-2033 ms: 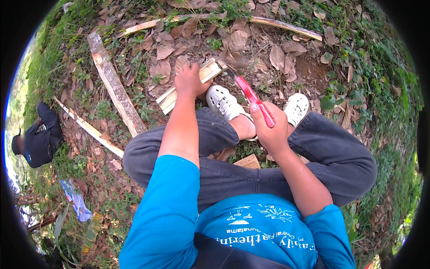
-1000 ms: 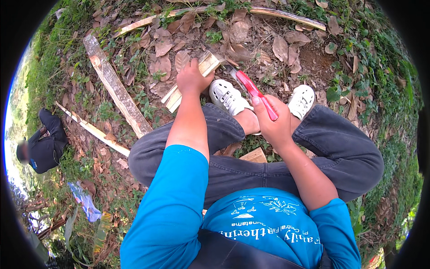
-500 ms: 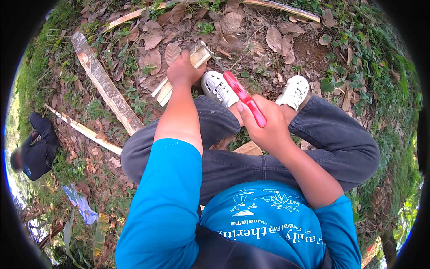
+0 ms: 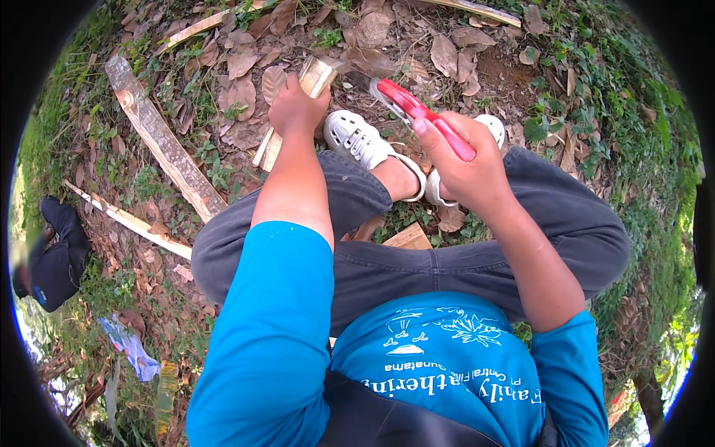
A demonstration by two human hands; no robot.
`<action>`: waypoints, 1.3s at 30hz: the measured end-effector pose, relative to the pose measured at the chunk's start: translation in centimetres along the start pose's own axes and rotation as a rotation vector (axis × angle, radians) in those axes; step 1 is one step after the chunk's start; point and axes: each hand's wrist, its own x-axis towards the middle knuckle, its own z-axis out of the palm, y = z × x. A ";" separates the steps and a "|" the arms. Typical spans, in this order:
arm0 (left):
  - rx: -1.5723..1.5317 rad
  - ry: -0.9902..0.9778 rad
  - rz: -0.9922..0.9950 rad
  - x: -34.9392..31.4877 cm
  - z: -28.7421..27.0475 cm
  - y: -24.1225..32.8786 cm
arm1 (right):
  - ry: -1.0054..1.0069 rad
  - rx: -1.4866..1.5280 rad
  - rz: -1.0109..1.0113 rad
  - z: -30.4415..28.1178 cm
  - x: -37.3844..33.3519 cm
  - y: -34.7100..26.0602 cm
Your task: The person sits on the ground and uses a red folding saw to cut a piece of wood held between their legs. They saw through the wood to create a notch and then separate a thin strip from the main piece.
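Note:
My left hand (image 4: 297,109) is closed around a bundle of pale split wood pieces (image 4: 319,75), just beyond my left shoe. The wood lies at a slant, and its lower ends show below my wrist. In my right hand (image 4: 471,158) is a red-handled saw (image 4: 417,106), fingers wrapped round the grip. Its metal blade points left toward the wood's upper end and is blurred. Whether the blade touches the wood I cannot tell.
White clogs (image 4: 358,140) are on my feet, close to the wood. A long bark-covered plank (image 4: 165,138) and a thin split strip (image 4: 128,219) lie on the left. A wood block (image 4: 409,238) sits between my legs. Another person (image 4: 61,257) is at the far left.
My right hand has moved up and to the right with the saw, and the handle now lies flatter. My left hand still grips the wood.

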 end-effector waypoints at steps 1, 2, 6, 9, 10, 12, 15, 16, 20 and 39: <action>0.005 0.005 0.001 -0.1 0.0 0.0 | -0.011 -0.013 -0.041 -0.8 0.2 1.0; 0.007 -0.002 0.008 0.0 0.0 0.1 | -0.015 0.004 -0.029 -1.3 0.1 1.4; 0.007 -0.002 0.029 -0.1 0.0 0.2 | 0.018 0.053 -0.013 -1.6 -1.8 0.1; -0.010 0.031 0.042 -0.4 0.1 0.0 | -0.002 0.113 -0.024 -3.4 -3.8 -1.2; -0.007 0.040 0.048 -0.4 0.2 0.0 | -0.042 0.181 0.069 -4.6 -4.7 -2.0; -0.045 -0.038 0.046 -0.1 0.3 -0.1 | -0.005 0.186 -0.012 -6.8 -6.1 -2.0; -0.041 -0.062 0.105 0.3 0.4 -1.1 | 0.069 0.215 -0.053 -8.8 -8.4 -3.8; -0.114 -0.119 0.128 0.9 0.9 -2.7 | 0.071 0.240 -0.079 -9.5 -9.1 -4.0; -0.125 0.008 0.142 -1.3 -0.7 -2.0 | 0.152 0.447 -0.132 -10.5 -10.3 -3.4; -0.470 -0.007 0.794 -18.4 -12.7 7.6 | 0.262 1.118 -0.402 -10.8 -14.6 -5.4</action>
